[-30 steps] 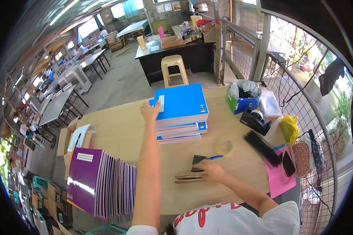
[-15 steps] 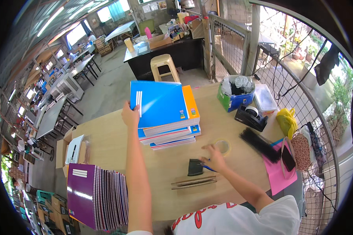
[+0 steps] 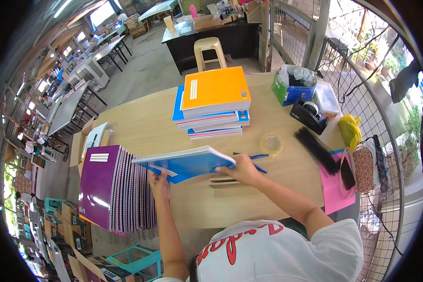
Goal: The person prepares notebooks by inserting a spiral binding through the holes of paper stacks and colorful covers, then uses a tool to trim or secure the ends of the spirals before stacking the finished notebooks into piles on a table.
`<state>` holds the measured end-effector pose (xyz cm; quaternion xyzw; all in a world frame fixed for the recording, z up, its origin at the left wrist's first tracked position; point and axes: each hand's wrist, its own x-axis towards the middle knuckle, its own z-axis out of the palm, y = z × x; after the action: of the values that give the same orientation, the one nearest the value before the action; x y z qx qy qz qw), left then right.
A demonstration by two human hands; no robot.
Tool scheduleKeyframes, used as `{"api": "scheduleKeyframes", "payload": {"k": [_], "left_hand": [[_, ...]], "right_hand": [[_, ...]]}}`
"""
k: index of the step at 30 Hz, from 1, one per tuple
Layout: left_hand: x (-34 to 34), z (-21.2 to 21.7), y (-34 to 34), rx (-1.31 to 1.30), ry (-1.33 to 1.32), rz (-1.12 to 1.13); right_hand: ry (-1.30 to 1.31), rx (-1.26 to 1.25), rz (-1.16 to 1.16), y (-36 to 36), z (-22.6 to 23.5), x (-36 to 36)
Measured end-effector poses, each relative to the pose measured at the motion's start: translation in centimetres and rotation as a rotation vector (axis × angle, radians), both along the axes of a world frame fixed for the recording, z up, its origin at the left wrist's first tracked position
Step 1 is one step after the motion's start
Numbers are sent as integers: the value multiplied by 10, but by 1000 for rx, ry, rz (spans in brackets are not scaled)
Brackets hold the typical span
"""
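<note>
A blue notebook (image 3: 188, 165) is tilted up above the near part of the table, its cover toward me and its page edges on top. My left hand (image 3: 160, 184) grips its lower left part, near the white label lines. At its right end my right hand (image 3: 244, 170) pinches the edge. Beyond it stands a stack of notebooks, an orange one (image 3: 216, 91) on top and blue ones (image 3: 177, 110) under it. To the left is a long row of spiral notebooks with a purple cover (image 3: 98, 181) in front. Blue tool handles (image 3: 260, 156) lie partly hidden behind my right hand.
A clear tape roll (image 3: 271, 144) and thin brown strips (image 3: 221, 182) lie on the table (image 3: 141, 124). Along the right are a black tape dispenser (image 3: 309, 116), a green-blue box (image 3: 293, 87), black combs or coils (image 3: 316, 149), a yellow bag (image 3: 349, 129) and pink paper (image 3: 336, 195).
The blue notebook has come off the top of the stack toward me, uncovering the orange one. My right hand has left the blue-handled tool and taken hold of the notebook too.
</note>
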<state>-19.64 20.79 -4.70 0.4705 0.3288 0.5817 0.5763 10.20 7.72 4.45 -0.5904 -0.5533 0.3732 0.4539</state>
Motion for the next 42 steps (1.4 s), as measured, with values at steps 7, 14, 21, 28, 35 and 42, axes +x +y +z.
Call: {"api": "scheduleKeyframes", "payload": {"k": [7, 14, 21, 28, 35, 42], "left_hand": [[-30, -55, -4, -29, -102, -35], [-25, -81, -6, -33, -106, -66], [58, -106, -64, -85, 79, -216], [73, -127, -71, 3, 122, -281], [139, 30, -165, 640, 828, 312], [200, 32, -165, 946, 1126, -79]], "right_hand": [[-33, 57, 37, 11, -64, -29], [-83, 24, 0, -3, -78, -27], [-145, 104, -105, -77, -140, 71], [314, 53, -77, -85, -198, 54], [294, 52, -182, -99, -200, 59], [-114, 57, 49, -111, -175, 78]]}}
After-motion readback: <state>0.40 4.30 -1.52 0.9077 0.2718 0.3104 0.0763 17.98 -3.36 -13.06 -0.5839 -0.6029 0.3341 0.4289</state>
